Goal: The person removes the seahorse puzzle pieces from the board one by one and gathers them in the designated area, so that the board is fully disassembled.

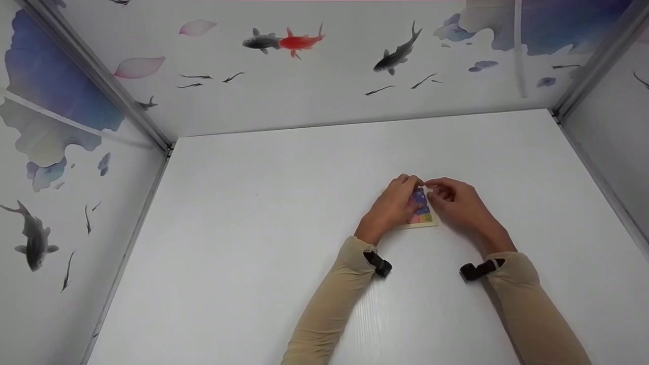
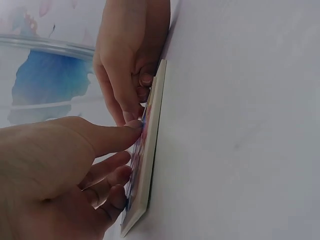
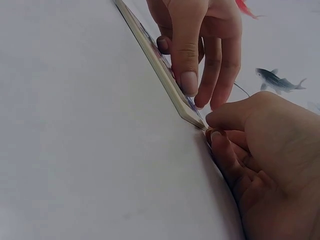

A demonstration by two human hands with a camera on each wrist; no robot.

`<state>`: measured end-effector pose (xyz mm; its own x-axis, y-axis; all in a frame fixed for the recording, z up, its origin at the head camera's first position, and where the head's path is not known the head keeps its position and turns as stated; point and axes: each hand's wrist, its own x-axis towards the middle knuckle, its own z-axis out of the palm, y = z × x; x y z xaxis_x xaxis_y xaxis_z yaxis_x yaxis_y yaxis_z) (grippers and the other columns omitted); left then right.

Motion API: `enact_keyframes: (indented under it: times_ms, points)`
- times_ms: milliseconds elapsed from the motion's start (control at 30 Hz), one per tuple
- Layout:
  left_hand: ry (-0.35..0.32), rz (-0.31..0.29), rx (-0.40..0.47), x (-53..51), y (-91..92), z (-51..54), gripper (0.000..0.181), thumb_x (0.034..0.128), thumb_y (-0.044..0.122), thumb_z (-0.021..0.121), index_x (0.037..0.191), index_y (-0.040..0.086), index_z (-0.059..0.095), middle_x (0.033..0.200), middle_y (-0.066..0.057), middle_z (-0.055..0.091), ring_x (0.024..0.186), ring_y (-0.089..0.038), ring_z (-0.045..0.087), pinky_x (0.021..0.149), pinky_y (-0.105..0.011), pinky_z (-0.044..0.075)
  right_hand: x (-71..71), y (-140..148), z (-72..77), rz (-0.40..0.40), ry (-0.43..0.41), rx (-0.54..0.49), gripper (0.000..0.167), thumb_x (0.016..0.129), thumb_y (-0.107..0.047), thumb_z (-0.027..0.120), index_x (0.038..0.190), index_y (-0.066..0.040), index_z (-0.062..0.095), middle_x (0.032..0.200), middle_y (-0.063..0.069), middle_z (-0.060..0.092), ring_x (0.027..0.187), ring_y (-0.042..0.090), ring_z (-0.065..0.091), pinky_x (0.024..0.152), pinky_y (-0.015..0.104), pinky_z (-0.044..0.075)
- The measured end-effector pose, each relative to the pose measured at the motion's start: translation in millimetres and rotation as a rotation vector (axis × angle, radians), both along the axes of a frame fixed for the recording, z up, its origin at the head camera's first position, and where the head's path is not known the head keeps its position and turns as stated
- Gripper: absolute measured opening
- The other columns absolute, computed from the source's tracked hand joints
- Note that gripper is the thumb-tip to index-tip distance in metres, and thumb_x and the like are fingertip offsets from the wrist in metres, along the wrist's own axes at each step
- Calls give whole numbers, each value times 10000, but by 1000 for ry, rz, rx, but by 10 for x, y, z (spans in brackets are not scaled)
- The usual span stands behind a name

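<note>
A small flat picture board (image 1: 421, 219) with a pale rim lies on the white table, its colourful face partly covered by the left hand. My left hand (image 1: 393, 203) reaches over it from the left. In the left wrist view, the left thumb (image 2: 117, 138) and fingertips rest on the picture face. My right hand (image 1: 459, 203) is at the board's far right corner, fingers bent. Seen from the right wrist, the right thumb (image 3: 232, 114) and a curled finger (image 3: 222, 150) pinch at that corner. Whether a small piece lies between those fingertips is hidden.
The white tabletop (image 1: 243, 228) spreads around the board. Behind it stands a white wall panel (image 1: 324, 96) printed with fish and petals. Side panels with metal posts (image 1: 106, 76) border the table left and right. Each wrist wears a black strap.
</note>
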<state>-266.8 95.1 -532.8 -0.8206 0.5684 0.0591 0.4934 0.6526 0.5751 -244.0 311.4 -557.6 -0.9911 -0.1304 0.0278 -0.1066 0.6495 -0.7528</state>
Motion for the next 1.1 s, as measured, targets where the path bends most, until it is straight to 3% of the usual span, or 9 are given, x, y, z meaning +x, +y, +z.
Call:
enact_keyframes:
  times_ms: [233,400,500,900,1100]
  points:
    - [16,10,-93,9,19,46,475,1062,246,717,1504,184,553,1494,3,583,1415,-140,550,1177,-276,474,-8,-9,-7,-11,-8,7,342,1086,-262,634,1406,-166,705,1085,81,699,940,222,609,788,219,494]
    - [96,13,-190,18,57,74,526,1060,277,724,1545,180,546,1504,-11,635,1400,-145,598,1146,-287,514,1,-8,-4,-18,-1,10,350,1086,-273,635,1412,-166,704,1101,82,710,944,228,611,788,223,495]
    - [116,12,-206,20,68,78,504,1063,269,720,1534,181,563,1482,-21,651,1364,-151,620,1118,-288,537,6,-7,-3,-15,-1,9,352,1087,-277,636,1416,-169,702,1108,84,709,947,232,608,790,222,496]
    - [-38,14,-49,16,36,50,475,1074,141,664,1532,202,556,1539,-27,488,1389,-134,504,1154,-281,495,25,-18,16,-19,-18,-8,359,1091,-270,627,1438,-205,696,1121,72,704,956,227,599,795,239,498]
    - [-57,20,-2,6,39,30,416,1064,155,686,1475,158,624,1533,-7,478,1435,-123,477,1171,-251,463,26,-19,8,-24,-15,-7,329,1088,-284,629,1400,-228,714,1106,61,709,947,214,615,799,262,503]
